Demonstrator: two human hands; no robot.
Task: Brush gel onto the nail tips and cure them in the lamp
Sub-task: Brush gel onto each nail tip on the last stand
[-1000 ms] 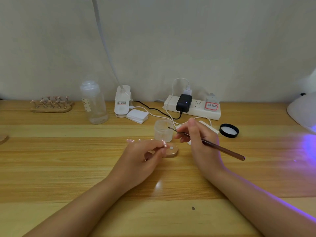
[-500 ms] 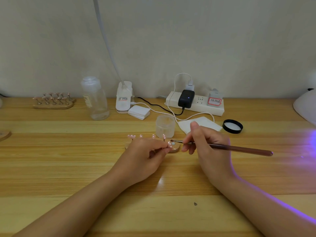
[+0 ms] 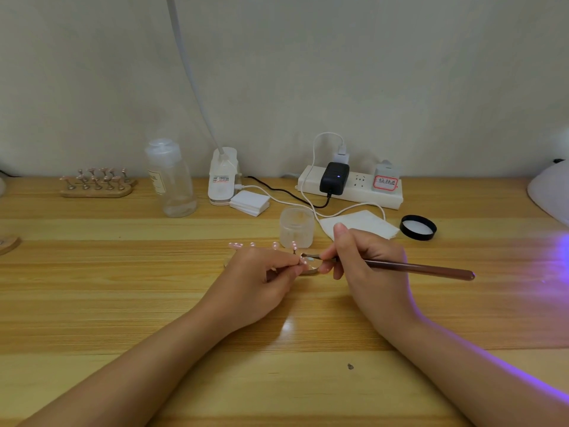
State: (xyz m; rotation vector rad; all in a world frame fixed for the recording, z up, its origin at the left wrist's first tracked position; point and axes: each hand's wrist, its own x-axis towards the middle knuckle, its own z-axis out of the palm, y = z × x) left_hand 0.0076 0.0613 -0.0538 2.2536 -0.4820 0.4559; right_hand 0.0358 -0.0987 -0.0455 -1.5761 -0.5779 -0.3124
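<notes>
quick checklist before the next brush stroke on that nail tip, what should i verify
1. Brush held in right hand: ok.
2. Bristles at the nail tip: ok, they sit right by it.
3. Nail tip steadied: ok, left hand fingers pinch its stand.
4. Gel loaded on bristles: cannot tell, too small.
5. Gel jar open and close: ok, its black lid lies off to the right.
6. Lamp ready: cannot tell, only its edge shows, though purple light falls on the table.
</notes>
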